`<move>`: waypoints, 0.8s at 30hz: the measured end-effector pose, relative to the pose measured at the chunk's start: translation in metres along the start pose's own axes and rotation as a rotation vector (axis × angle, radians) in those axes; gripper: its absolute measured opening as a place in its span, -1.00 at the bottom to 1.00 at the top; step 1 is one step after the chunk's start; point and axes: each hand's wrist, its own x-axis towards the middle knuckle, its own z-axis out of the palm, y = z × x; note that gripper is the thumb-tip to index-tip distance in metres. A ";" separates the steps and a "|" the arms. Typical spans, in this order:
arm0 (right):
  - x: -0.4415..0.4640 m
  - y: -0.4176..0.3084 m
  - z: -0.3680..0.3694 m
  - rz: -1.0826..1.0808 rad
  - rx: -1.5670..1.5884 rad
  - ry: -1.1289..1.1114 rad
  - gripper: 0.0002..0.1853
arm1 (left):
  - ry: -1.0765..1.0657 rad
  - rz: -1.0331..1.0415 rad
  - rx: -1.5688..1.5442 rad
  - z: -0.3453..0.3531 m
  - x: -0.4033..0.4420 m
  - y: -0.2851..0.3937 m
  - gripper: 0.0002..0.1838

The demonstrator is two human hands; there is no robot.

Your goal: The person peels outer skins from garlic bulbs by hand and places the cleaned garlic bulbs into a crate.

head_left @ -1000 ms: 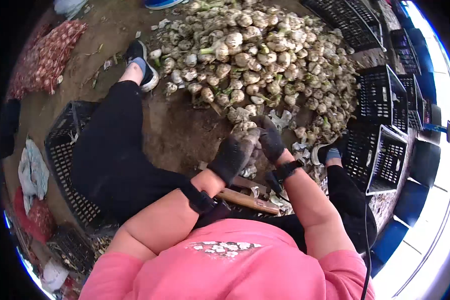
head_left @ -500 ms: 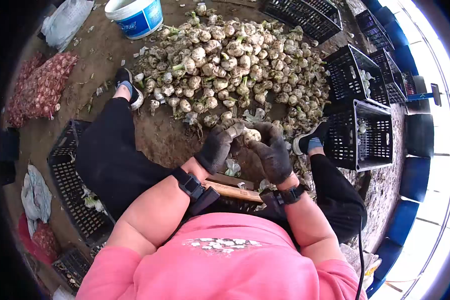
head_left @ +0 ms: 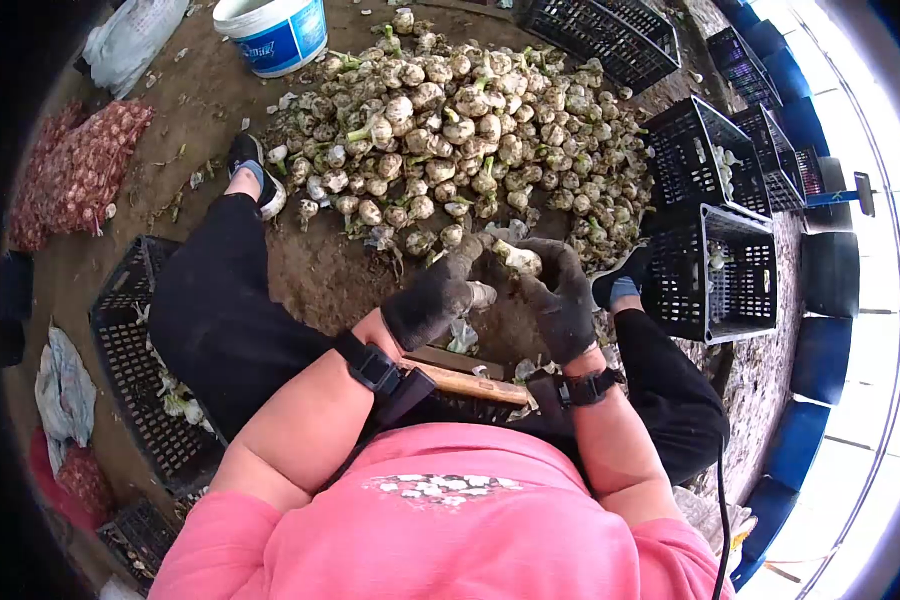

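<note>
Holding: one bulb sits in the right hand, thumb and fingers narrowed around it, just short of the heap. We judge it is held mid-body so that both hands can reach it. The left hand is just beside it, thumb apart from the fingers; we cannot tell whether those fingers grip anything or touch the bulb.

Placement: the heap lies beyond the hands, presumably for easy reach. The near crate at right opens toward us and shows pale pieces inside, too small to identify.

Hidden: the left leg covers part of the left crate. A wooden handle lies near the lap, its ends unclear. The bucket is cut off above.
</note>
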 end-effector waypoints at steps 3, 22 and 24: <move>-0.004 0.004 -0.005 -0.014 -0.301 -0.012 -0.59 | 0.021 -0.181 -0.238 0.005 -0.001 0.013 -0.62; -0.016 0.014 0.009 -0.051 -0.292 -0.019 -0.70 | -0.030 0.190 0.058 0.017 0.006 -0.019 -0.53; -0.016 -0.002 0.015 -0.036 -0.270 0.006 -0.66 | -0.005 0.008 -0.085 0.013 0.000 -0.015 -0.54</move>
